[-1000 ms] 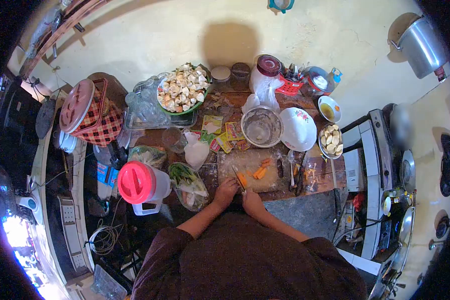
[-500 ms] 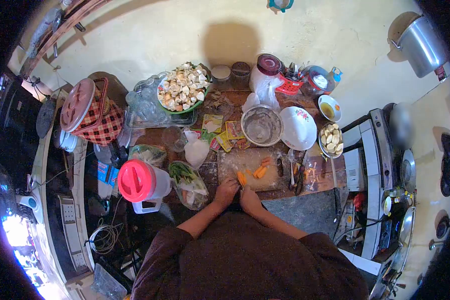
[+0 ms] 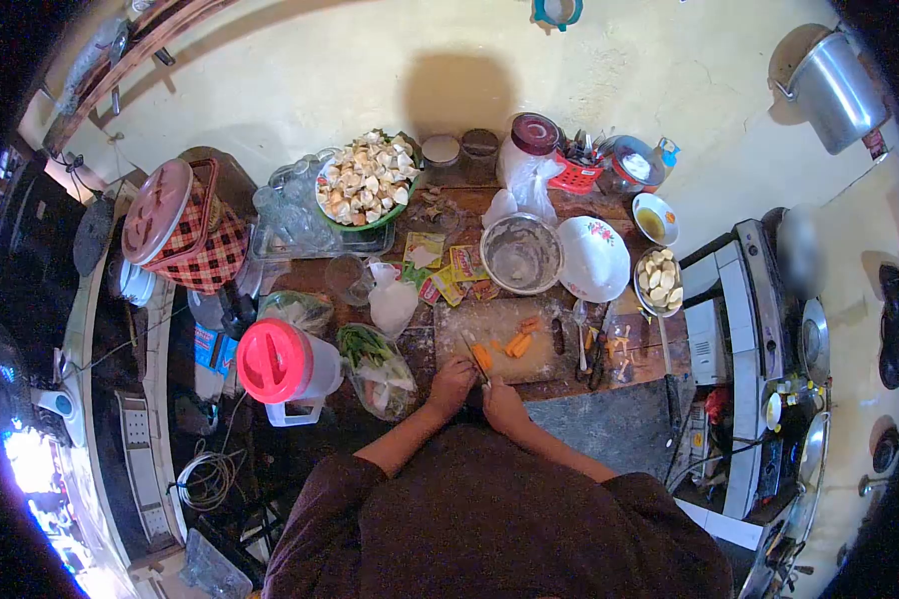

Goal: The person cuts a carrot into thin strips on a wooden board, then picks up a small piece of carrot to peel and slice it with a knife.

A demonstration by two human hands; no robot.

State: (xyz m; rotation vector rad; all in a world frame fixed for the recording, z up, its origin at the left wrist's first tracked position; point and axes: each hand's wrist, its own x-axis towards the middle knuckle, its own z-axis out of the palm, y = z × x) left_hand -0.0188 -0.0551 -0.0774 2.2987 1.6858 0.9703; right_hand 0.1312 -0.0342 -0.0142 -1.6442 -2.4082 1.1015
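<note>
On the wooden cutting board (image 3: pixel 451 324) lie orange carrot pieces (image 3: pixel 519 343), with a few more slices (image 3: pixel 482 356) close to my hands. My right hand (image 3: pixel 504 404) is closed around a knife (image 3: pixel 473 352), its thin blade pointing away from me over the board's near left part. Just left of the blade, my left hand (image 3: pixel 453 385) has its fingers curled at the board's edge, with a bit of orange carrot showing at the fingertips. Most of what it grips is hidden by the fingers.
Around the board stand a metal bowl (image 3: pixel 522 255), a floral white plate (image 3: pixel 595 260), a pan of peeled pale pieces (image 3: pixel 659 282), a pink-lidded pitcher (image 3: pixel 272 361) and a bag of greens (image 3: pixel 375 369). Scissors (image 3: pixel 598 361) and a spoon (image 3: pixel 581 334) lie right of the board.
The knife blade now shows more plainly, tilted up and left beside the carrot slices. Both hands stay nearly where they were, the right one slightly lower.
</note>
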